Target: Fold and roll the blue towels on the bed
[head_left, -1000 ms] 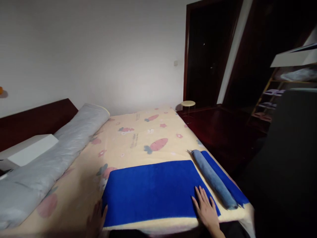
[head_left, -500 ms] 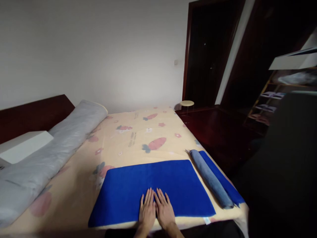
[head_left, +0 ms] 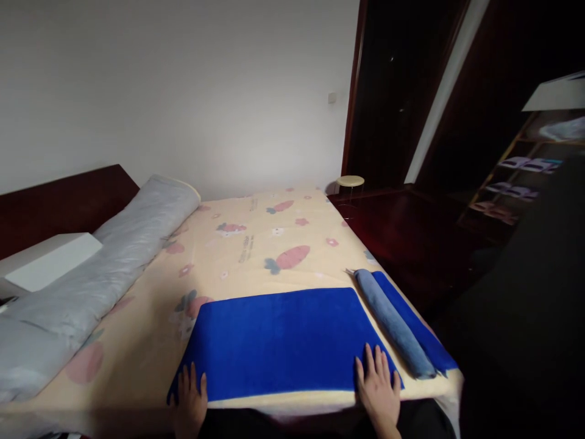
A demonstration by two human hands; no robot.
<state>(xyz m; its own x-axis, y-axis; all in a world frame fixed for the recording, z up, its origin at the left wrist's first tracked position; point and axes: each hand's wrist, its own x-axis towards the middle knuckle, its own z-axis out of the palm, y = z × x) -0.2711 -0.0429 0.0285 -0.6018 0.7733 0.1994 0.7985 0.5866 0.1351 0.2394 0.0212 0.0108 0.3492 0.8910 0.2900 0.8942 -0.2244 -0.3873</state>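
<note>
Both my left hand (head_left: 191, 399) and right hand (head_left: 378, 388), fingers apart, seemingly smooth the blue cloth (head_left: 283, 342), lower centre; next calls for even pressure.

The left hand (head_left: 190, 397) lies at the near left corner of a flat blue cloth (head_left: 283, 341); the right hand (head_left: 378, 385), fingers spread, lies on its near right corner; a rolled grey-blue cloth (head_left: 393, 326) sits just beside it, next to another blue cloth (head_left: 415, 323); all lie on a carrot-patterned sheet (head_left: 233, 268); a long grey cushion (head_left: 119, 262) stretches along the left.
</note>
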